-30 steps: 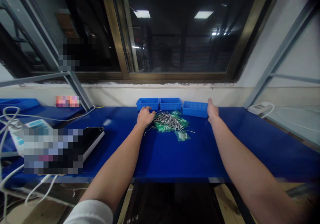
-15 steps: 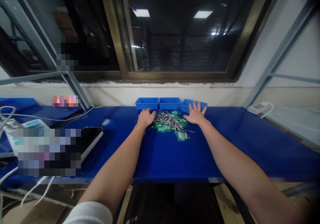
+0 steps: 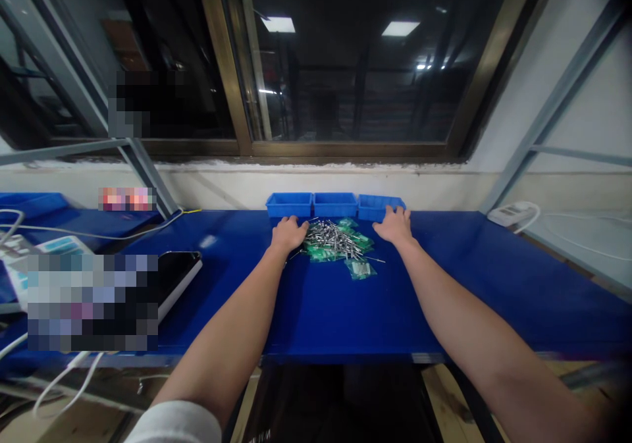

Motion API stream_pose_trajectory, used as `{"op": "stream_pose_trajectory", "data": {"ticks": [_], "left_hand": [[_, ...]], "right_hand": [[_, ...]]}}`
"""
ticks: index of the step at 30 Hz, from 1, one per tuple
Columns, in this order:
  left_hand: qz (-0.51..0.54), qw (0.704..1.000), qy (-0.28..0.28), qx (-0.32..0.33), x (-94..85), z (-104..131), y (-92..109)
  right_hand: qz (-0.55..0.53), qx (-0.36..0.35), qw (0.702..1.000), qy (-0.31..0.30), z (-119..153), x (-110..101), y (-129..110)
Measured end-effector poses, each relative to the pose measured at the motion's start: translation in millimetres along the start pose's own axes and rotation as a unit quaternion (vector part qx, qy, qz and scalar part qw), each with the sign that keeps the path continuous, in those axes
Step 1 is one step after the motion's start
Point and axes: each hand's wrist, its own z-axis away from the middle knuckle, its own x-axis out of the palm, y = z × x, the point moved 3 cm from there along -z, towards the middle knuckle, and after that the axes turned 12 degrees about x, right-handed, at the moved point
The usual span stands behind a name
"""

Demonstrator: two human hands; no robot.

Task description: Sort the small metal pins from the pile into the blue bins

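Observation:
A heap of thin silvery metal pins, resembling blind rivets, lies on the blue table with green-printed clear plastic bags under and around it. At the heap's left edge rests my left hand, thumb apart from the fingers, with nothing seen in it. My right hand is at the front right corner of the rightmost blue bin. Its fingers are apart and reach to the bin's rim, partly covering that end. One small clear bag lies in front of the heap.
Two more blue bins, the left one and the middle one, stand in the same row by the wall. A dark-screened device and white cables lie at left. A white power strip sits at the right, near a grey metal frame.
My right hand has moved slightly right, its fingers less spread. The rightmost bin has shifted a little left and stands straighter in the row. My left hand stays in place.

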Motion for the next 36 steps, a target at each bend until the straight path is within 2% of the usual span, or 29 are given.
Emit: {"op": "stream_pose_trajectory", "data": {"ticks": [5,9,17,23,25,27,28,29,30,31,32,34,35,36], "left_hand": [[0.045,0.998,0.049,-0.010,-7.3,-4.5,-2.8],[0.089,0.993,0.082,-0.001,-9.0,-12.0,-9.4],[0.213,0.975,0.057,-0.009,3.3,-23.4,-16.5],[0.253,0.966,0.056,-0.020,2.8,-22.5,-14.5],[0.245,0.968,0.059,-0.017,0.8,-20.8,-13.2],[0.223,0.973,0.060,-0.017,-1.8,-18.6,-12.0],[0.209,0.976,0.062,-0.017,-3.4,-17.5,-11.5],[0.193,0.979,0.066,-0.016,-5.0,-16.4,-11.1],[0.178,0.981,0.072,-0.013,-6.7,-15.5,-10.6],[0.164,0.983,0.081,-0.007,-8.4,-14.9,-10.3],[0.152,0.984,0.088,-0.001,-9.7,-14.5,-10.2],[0.135,0.986,0.099,0.006,-11.3,-14.6,-10.6],[0.131,0.986,0.100,0.004,-11.4,-15.0,-11.2],[0.129,0.986,0.103,0.000,-11.5,-15.5,-11.9]], "right_hand": [[-0.088,-0.037,0.991,-0.096,-3.6,11.9,1.4],[-0.108,-0.019,0.990,-0.091,-6.5,12.2,2.4],[-0.132,0.020,0.983,-0.125,-12.1,10.5,6.0],[-0.121,0.020,0.982,-0.144,-11.6,11.2,6.8],[-0.086,0.021,0.988,-0.128,-8.6,3.5,2.6],[-0.039,0.005,0.995,-0.096,0.6,-14.7,-7.9],[-0.020,-0.020,0.995,-0.095,9.8,-27.3,-16.3],[-0.006,-0.064,0.990,-0.129,23.8,-40.4,-27.0],[0.001,-0.127,0.972,-0.199,43.7,-53.8,-39.2],[-0.007,-0.208,0.934,-0.292,70.4,-68.0,-52.1],[-0.027,-0.295,0.882,-0.367,102.2,-84.5,-63.9],[-0.126,-0.457,0.778,-0.411,169.9,-123.0,-80.4],[-0.182,-0.511,0.736,-0.406,201.3,-140.8,-82.6],[-0.231,-0.540,0.708,-0.392,228.3,-155.7,-80.4]]}}
